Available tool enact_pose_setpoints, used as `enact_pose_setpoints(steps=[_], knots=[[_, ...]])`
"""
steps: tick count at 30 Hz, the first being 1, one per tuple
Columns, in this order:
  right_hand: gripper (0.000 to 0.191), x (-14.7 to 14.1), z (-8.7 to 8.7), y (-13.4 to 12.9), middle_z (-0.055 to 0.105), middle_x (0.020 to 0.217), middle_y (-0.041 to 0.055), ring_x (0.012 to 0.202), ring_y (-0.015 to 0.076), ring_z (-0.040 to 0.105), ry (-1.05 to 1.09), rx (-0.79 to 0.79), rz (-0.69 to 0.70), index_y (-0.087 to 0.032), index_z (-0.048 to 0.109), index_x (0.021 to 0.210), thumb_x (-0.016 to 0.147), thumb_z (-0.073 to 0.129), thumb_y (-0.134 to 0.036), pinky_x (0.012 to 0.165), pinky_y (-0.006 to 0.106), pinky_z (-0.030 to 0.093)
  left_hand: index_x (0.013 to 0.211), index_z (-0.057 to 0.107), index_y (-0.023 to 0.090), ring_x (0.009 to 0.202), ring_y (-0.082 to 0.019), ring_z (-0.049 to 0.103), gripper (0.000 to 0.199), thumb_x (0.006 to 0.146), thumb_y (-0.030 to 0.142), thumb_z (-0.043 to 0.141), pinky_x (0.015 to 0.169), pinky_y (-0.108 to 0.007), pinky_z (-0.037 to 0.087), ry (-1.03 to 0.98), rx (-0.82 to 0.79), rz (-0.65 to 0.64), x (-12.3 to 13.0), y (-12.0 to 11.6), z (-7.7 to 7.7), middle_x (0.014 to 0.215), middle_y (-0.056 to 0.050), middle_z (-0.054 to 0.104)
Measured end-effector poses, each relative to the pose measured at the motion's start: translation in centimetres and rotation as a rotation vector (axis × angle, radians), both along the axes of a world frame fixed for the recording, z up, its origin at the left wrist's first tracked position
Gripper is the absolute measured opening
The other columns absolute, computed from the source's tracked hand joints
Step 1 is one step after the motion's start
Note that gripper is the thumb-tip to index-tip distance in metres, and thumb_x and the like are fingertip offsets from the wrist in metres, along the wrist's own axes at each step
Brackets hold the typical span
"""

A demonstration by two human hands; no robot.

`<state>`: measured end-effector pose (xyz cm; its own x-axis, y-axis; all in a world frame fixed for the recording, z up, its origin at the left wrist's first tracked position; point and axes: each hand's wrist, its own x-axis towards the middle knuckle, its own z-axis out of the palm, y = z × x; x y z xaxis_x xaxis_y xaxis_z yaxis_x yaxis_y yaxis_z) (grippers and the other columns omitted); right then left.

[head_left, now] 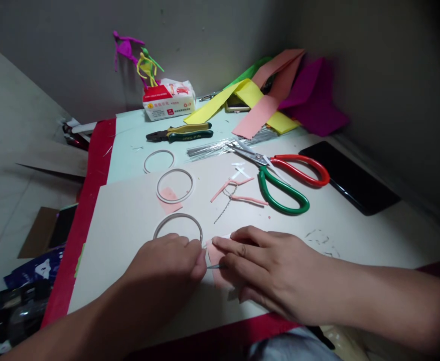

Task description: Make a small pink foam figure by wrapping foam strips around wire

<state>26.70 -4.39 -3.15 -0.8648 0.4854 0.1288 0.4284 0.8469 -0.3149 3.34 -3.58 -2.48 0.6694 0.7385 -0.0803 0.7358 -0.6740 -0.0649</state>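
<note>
At seven o'clock, left hand [167,263] was curled closed, contents unclear | five o'clock, half-open right hand [268,268] touched thin pink paper [215,252] | three o'clock, glossy loop-handled scissors [259,159] lay.

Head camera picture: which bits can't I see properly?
Head view:
- Nearest ring: near edge hidden by the left hand.
- Pink paper piece: partly covered by the right hand.
- Red-and-white packet: smallest print too tiny.
- Left forearm: cut off by the bottom edge.

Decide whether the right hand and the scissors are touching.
Apart. The head view shows it: a strip of pale tabletop lies visible between the right hand and the scissors beyond it.
</note>
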Motion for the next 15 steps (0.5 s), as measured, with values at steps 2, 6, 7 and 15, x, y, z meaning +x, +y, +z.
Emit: enact_pose_setpoints(steps=[2, 6, 7, 15], knots=[[0.036, -0.2, 0.2, -0.1, 0.050, 0.142, 0.0099, 0.111, 0.0258, 0.048, -0.026, 0.011, 0.010, -0.013, 0.058, 0.120, 0.099, 0.039, -0.035, 0.092, 0.038, 0.047, 0.068, 0.056, 0.022, 0.059, -0.025, 0.061, 0.025, 0.088, 0.018, 0.041, 0.050, -0.035, 0.037, 0.016, -0.006, 0.007, 0.0, 0.0, 0.1, 0.060, -0.003, 0.060], [0.041, -0.5, 0.7, -0.5, 0.047, 0.144, 0.0111, 0.105, 0.0254, 0.048, -0.092, 0.019, 0.002, -0.013, 0.055, 0.124, 0.097, 0.039, -0.041, 0.091, 0.038, 0.047, 0.070, 0.058, 0.022, 0.063, -0.025, 0.063, 0.027, 0.089, 0.021, 0.039, 0.053, -0.035, 0.039, 0.055, -0.114, 0.065, 0.2, 0.1, 0.6, 0.063, -0.004, 0.063], [0.042, -0.6, 0.8, -0.6, 0.047, 0.144, 0.0110, 0.105, 0.0256, 0.048, -0.108, 0.017, -0.002, -0.013, 0.054, 0.125, 0.097, 0.041, -0.042, 0.090, 0.038, 0.047, 0.071, 0.059, 0.022, 0.064, -0.026, 0.064, 0.028, 0.090, 0.022, 0.039, 0.054, -0.035, 0.039, 0.064, -0.148, 0.090, 0.3, 0.2, 0.7, 0.065, -0.004, 0.064], [0.051, -1.9, 1.2, -1.2, 0.046, 0.143, 0.0158, 0.100, 0.0295, 0.049, -0.194, 0.043, -0.022, -0.013, 0.054, 0.124, 0.092, 0.045, -0.052, 0.082, 0.043, 0.050, 0.078, 0.061, 0.020, 0.071, -0.027, 0.066, 0.033, 0.092, 0.028, 0.032, 0.058, -0.036, 0.041, 0.092, -0.279, 0.128, 0.8, 0.7, 1.3, 0.075, -0.007, 0.069]])
